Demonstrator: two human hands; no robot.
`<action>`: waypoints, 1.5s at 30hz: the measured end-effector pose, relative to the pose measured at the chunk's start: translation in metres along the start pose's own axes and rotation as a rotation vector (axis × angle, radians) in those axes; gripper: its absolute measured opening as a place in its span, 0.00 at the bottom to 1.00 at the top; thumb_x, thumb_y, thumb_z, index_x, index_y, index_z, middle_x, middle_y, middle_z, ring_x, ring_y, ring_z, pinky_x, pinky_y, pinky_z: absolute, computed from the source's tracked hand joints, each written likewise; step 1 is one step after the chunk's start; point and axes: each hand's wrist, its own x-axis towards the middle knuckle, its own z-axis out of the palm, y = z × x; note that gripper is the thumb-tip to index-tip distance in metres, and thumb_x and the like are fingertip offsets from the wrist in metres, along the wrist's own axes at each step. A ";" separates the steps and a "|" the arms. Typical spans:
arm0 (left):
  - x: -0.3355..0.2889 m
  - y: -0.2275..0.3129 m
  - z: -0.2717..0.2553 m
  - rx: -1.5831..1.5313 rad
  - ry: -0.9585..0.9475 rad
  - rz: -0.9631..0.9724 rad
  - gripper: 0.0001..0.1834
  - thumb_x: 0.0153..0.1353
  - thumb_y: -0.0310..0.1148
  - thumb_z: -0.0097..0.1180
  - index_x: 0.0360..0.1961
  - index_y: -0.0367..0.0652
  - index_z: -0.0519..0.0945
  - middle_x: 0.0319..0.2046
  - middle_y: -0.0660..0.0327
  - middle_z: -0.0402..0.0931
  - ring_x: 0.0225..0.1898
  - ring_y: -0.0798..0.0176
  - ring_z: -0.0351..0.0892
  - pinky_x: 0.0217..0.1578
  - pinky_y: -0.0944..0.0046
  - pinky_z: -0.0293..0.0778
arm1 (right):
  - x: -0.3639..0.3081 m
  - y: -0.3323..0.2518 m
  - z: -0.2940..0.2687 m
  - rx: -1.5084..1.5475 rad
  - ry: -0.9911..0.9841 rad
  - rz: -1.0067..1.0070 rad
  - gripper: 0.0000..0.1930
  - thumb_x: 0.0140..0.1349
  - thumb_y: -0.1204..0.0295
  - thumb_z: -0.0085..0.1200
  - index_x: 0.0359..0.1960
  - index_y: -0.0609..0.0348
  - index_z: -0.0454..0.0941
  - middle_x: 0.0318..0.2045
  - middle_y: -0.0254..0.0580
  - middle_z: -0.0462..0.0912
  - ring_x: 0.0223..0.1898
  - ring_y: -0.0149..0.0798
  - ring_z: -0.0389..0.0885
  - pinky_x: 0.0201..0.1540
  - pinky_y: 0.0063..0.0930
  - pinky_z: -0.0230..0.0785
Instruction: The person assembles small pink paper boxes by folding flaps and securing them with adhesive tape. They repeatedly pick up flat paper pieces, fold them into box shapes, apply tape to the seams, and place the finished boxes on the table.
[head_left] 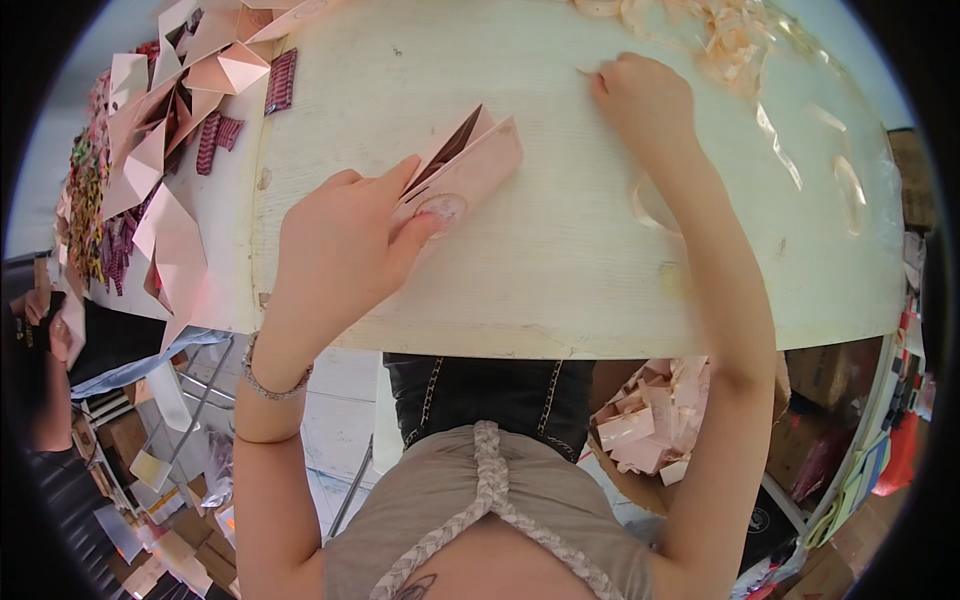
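Note:
My left hand (345,240) grips a small pink paper box (480,160), its thumb on the round printed mark on the front. The box tilts up to the right, its top edge standing apart and showing a dark inside. Further right and farther off, my right hand (645,100) is closed with its fingers curled in. From it pokes a thin peach tip that looks like the end of a ribbon; the fingers hide the rest. A loose loop of pale ribbon (650,208) lies beside my right forearm.
Peach ribbon (735,45) lies heaped at the far right, with loose strands nearer. Folded pink boxes (175,240) pile up at the left, near striped maroon packets (282,82). Below the table stands a carton of pink boxes (650,425). Another person's hand (60,335) shows at the left edge.

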 end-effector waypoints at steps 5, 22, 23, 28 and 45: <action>-0.010 0.010 -0.002 -0.053 0.137 0.001 0.29 0.50 0.32 0.65 0.56 0.46 0.73 0.32 0.54 0.81 0.33 0.52 0.80 0.34 0.61 0.75 | -0.008 -0.036 -0.027 1.353 0.106 0.157 0.08 0.62 0.68 0.53 0.37 0.59 0.79 0.23 0.35 0.80 0.23 0.28 0.75 0.26 0.25 0.66; -0.076 -0.069 0.004 -0.810 0.119 0.166 0.23 0.54 0.25 0.66 0.52 0.38 0.78 0.50 0.42 0.78 0.49 0.51 0.80 0.50 0.59 0.75 | -0.125 -0.067 -0.014 1.254 0.251 -0.473 0.14 0.44 0.68 0.73 0.32 0.55 0.81 0.27 0.34 0.75 0.20 0.31 0.73 0.18 0.22 0.62; -0.078 -0.068 0.004 -0.796 0.130 0.176 0.22 0.53 0.25 0.66 0.51 0.38 0.78 0.50 0.41 0.77 0.50 0.49 0.80 0.50 0.58 0.75 | -0.125 -0.067 -0.019 1.260 0.256 -0.444 0.14 0.45 0.68 0.71 0.32 0.54 0.80 0.27 0.33 0.75 0.19 0.32 0.74 0.18 0.24 0.63; -0.059 -0.051 -0.018 -0.445 -0.085 0.248 0.30 0.47 0.22 0.68 0.55 0.38 0.76 0.50 0.46 0.79 0.52 0.49 0.79 0.51 0.58 0.76 | -0.126 -0.075 -0.028 1.231 0.186 -0.525 0.13 0.46 0.69 0.69 0.32 0.53 0.79 0.27 0.32 0.75 0.19 0.32 0.74 0.17 0.25 0.64; -0.055 -0.020 -0.011 -0.302 0.075 0.101 0.40 0.33 0.29 0.77 0.53 0.41 0.75 0.50 0.51 0.78 0.46 0.48 0.81 0.44 0.58 0.79 | -0.114 -0.087 -0.035 0.895 -0.102 -0.596 0.19 0.50 0.71 0.58 0.47 0.48 0.75 0.19 0.32 0.75 0.18 0.34 0.76 0.15 0.27 0.63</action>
